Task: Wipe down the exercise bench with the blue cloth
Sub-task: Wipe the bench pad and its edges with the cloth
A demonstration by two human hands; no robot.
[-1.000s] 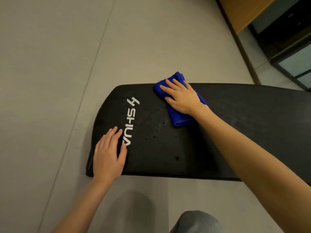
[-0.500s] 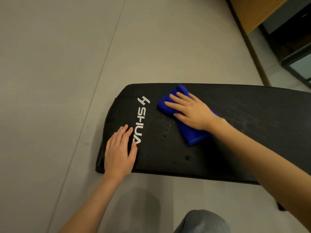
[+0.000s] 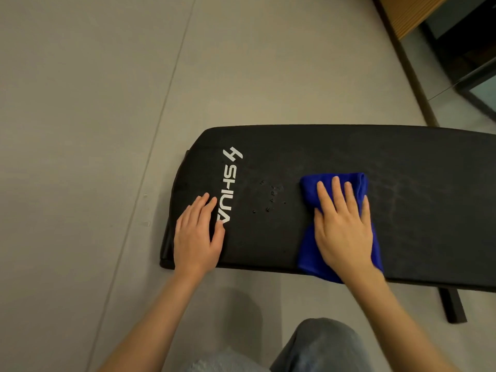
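A black padded exercise bench (image 3: 402,162) with a white SHUA logo (image 3: 229,189) lies across the view. The folded blue cloth (image 3: 308,253) sits on the pad near its front edge. My right hand (image 3: 343,226) presses flat on the cloth with straight fingers. My left hand (image 3: 197,232) rests flat on the pad's left end, next to the logo. Several water droplets (image 3: 268,200) dot the pad between my two hands.
Grey floor (image 3: 94,130) surrounds the bench. A black bench foot (image 3: 453,307) sticks out under the front edge at right. A wooden panel and dark glass cabinet (image 3: 461,49) stand at the back right. My knee in grey jeans (image 3: 322,347) shows at the bottom.
My right hand has dragged the cloth from the pad's far edge toward me and to the right, to the near edge. My left hand stays flat by the logo.
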